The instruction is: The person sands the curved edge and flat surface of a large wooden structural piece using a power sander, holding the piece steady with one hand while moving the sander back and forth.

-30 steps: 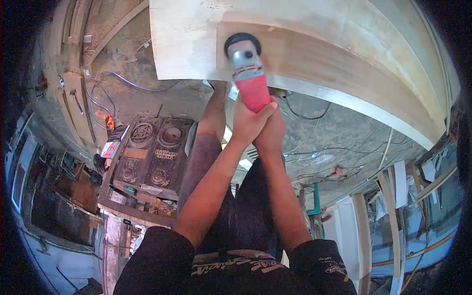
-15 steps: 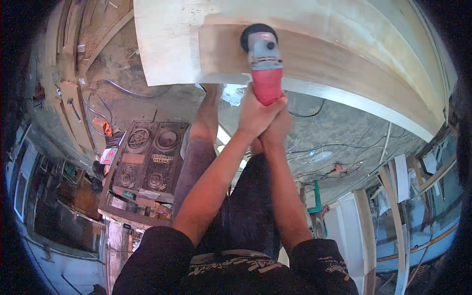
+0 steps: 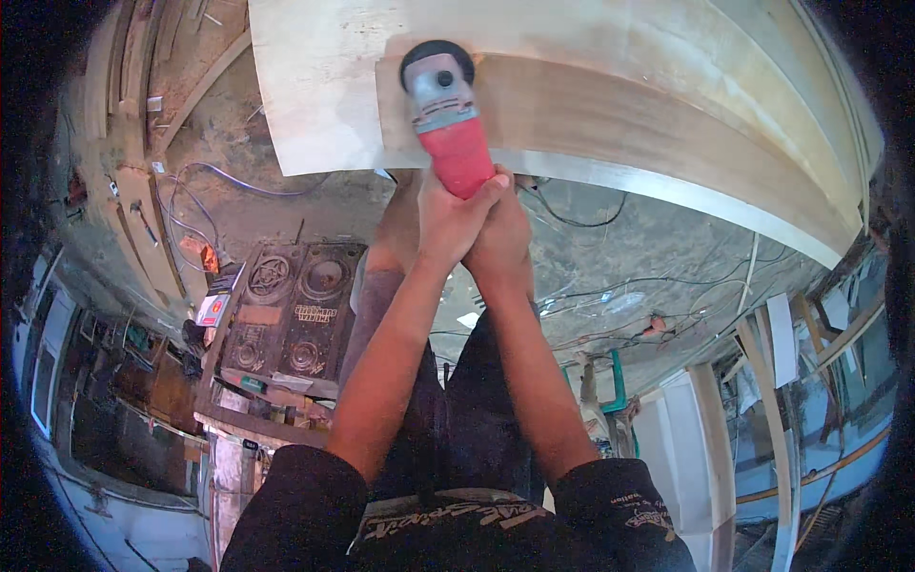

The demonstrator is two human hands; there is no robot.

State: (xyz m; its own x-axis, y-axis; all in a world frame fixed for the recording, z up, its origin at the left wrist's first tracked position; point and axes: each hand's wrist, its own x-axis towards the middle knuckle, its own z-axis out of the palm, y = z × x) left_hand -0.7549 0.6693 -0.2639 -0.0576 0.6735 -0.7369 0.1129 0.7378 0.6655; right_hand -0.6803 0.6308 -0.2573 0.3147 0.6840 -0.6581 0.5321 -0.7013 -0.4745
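Observation:
Both my hands grip a red and grey angle grinder (image 3: 457, 143) by its rear body, one beside the other. My left hand (image 3: 448, 221) wraps the left side of the red housing. Pressed against it, my right hand (image 3: 505, 234) closes round the back end, where the fingers are partly hidden. The grinder's round black disc (image 3: 437, 59) lies over the left end of a brown wooden strip (image 3: 610, 105). That strip sits on a large pale wooden panel (image 3: 319, 105), whose near edge curves away to the right.
On the left stands a dusty speaker cabinet (image 3: 291, 310) with several round cones. Cables (image 3: 658, 286) trail over the dirty floor, and a hammer (image 3: 143, 224) lies on planks at far left. Wooden strips (image 3: 772, 410) lean at the right. A green frame (image 3: 618, 381) stands near my right arm.
My hands have swung the angle grinder left along the wooden strip, toward its left end. The grinder now slants, its head pointing up and left.

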